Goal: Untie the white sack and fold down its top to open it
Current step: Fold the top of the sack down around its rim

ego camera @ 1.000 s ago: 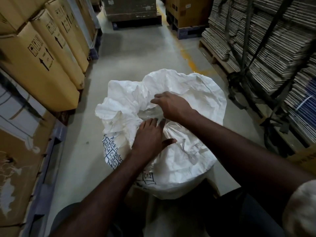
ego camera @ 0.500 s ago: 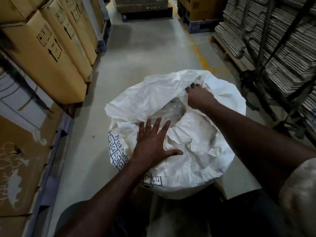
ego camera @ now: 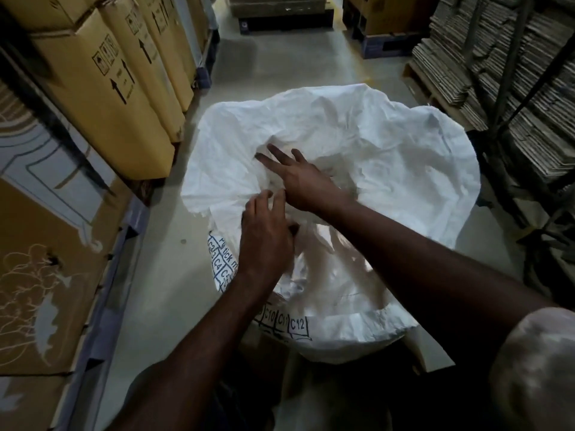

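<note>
A large white woven sack [ego camera: 404, 163] stands on the floor in front of me, blue grid lettering printed on its near side. Its top cloth is spread wide and crumpled, folded outward at the far and right sides. My right hand [ego camera: 298, 178] reaches across to the left part of the mouth with fingers stretched out flat on the cloth. My left hand [ego camera: 264, 241] rests just below it at the near-left rim, fingers loosely bent against the fabric; whether they pinch it is unclear. The inside of the sack is hidden by cloth and hands.
Tall yellow-brown cartons [ego camera: 102, 88] line the left side on pallets. Strapped stacks of flat cardboard [ego camera: 513, 73] on a pallet fill the right. The grey concrete aisle [ego camera: 280, 60] runs ahead to more pallets [ego camera: 283, 14] at the far end.
My right hand moved from the far rim across to the left part of the mouth and flattened. The left hand shifted slightly up beside it. The sack's top is spread wider.
</note>
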